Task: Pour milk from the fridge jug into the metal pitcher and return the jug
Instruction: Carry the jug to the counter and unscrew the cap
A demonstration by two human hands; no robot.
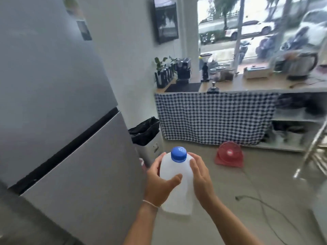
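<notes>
The milk jug (174, 184) is out in the open, held upright in front of the person's body, over the floor (247, 200) and just right of the fridge (58, 121). The left hand (159, 184) has its grip curled round the jug's left shoulder, thumb pressed across the front. The right hand (200, 175) lies along the right side with fingers fairly straight, steadying more than clutching. The blue cap (178, 154) is on.

Both fridge doors look shut. The jug is capped and away from the counter (247, 84), so I'd judge either that pouring has not begun or that the jug is being carried back; the view alone can't settle which. I can't make out a metal pitcher for certain: a small metal piece stands at the counter's front edge, too blurred to name. Whether the jug holds much milk I cannot tell through its cloudy white wall.

Around the room: a coffee machine (183, 70) and a grinder (205, 68) stand on the counter by the window, and a kettle (300, 66) further right. A checked cloth (212, 117) hangs down the counter's front. A bin with a black liner (145, 131) stands between fridge and counter. On the floor, a red fan (229, 154) and a loose black cable (261, 206) lie between the person and the counter, both trip risks on the way across.
</notes>
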